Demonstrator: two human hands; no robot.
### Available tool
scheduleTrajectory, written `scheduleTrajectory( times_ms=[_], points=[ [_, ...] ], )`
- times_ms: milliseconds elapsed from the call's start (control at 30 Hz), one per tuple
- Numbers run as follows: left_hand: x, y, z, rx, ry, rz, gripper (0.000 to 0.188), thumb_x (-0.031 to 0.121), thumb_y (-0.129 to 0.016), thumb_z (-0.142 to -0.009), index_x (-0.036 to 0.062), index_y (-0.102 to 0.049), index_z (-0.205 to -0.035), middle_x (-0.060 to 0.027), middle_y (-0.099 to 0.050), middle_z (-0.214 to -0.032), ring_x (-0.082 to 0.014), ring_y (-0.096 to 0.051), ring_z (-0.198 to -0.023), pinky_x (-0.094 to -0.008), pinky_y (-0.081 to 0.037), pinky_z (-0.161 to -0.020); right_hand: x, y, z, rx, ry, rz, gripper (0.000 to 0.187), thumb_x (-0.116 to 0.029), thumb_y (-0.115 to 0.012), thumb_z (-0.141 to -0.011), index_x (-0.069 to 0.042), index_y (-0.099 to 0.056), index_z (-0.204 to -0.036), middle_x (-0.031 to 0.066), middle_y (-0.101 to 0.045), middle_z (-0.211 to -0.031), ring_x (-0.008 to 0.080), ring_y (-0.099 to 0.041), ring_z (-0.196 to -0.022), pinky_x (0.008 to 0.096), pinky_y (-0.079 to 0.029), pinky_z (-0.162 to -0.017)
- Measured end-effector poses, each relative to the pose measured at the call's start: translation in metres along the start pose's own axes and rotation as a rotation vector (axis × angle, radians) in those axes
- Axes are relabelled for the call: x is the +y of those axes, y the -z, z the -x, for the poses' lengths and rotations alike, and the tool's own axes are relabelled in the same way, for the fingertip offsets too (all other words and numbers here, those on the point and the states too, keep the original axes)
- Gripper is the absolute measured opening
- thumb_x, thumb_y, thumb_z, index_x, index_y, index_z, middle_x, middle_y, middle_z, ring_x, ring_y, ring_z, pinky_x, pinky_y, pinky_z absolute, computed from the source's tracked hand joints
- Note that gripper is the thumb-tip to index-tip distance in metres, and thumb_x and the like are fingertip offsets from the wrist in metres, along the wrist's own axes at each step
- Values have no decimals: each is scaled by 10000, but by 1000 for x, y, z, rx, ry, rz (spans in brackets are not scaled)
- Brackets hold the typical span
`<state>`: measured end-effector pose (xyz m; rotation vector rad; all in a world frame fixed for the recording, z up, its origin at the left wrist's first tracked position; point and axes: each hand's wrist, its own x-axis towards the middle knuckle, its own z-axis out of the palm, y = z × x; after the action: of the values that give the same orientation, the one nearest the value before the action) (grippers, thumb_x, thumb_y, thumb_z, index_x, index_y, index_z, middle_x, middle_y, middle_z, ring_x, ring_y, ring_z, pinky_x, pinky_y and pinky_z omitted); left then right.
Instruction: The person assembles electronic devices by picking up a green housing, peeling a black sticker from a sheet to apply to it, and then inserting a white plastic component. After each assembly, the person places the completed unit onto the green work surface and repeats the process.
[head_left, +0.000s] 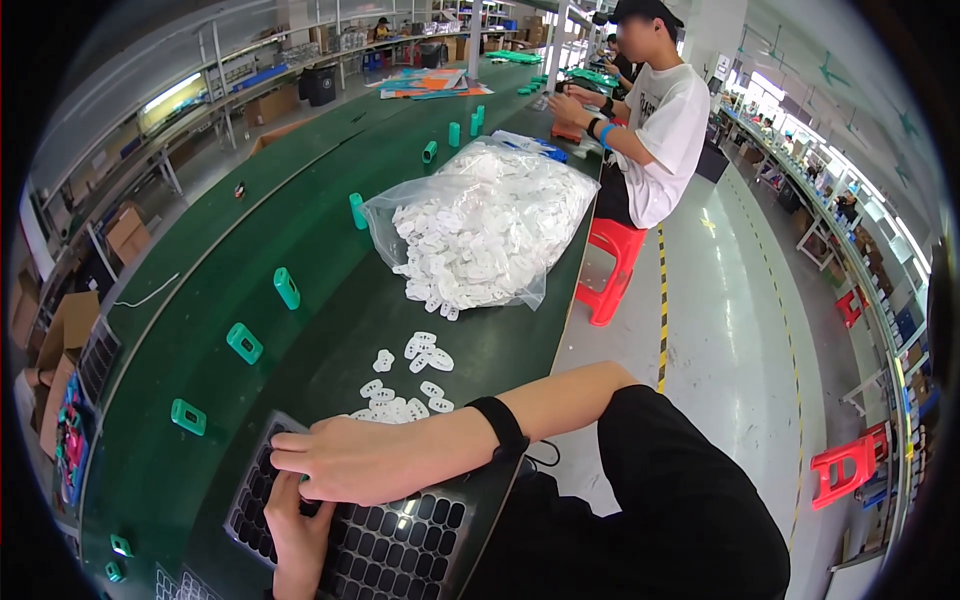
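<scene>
My right hand (345,458) reaches across from the right, with a black band on its wrist, its fingers bent down at my left hand (298,535). Both hands meet over a sheet of dark rounded pieces (405,540), set in rows, at the table's near edge. My left fingers and thumb are pinched together. A speck of green shows between the hands, but what they hold is mostly hidden. Just beyond lie loose white oval plastic pieces (428,352), some partly behind my right forearm.
A clear bag (490,220) full of white pieces sits farther up the green table (330,330). Green plastic housings (243,342) stand in a line on the left. A co-worker (665,120) sits beyond on a red stool (612,265). Another red stool (848,465) stands right.
</scene>
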<state>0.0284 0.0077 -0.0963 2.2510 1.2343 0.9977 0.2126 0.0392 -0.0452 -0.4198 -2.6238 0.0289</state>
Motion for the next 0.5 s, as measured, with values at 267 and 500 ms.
scheduleTrajectory(
  times_ms=[267,500],
  points=[
    [10,-2,3,47,4,17,291,-1,-715,-667,-38,-560,-910,-144,-592,-827,-271,-578,-710,-322,-450,-636,9,0,-10,-169,-13,-153,85,-115,-660,-640,-32,-642,-654,84,-557,-858,233,-484,-988,317,-477,-667],
    [7,-1,0,-6,19,-38,280,15,-737,-670,-27,-575,-895,-135,-559,-790,-282,-563,-650,-338,-454,-571,-2,-5,7,-34,-108,68,73,-87,-652,-634,-26,-648,-673,98,-564,-921,239,-478,-1040,326,-464,-674]
  ],
)
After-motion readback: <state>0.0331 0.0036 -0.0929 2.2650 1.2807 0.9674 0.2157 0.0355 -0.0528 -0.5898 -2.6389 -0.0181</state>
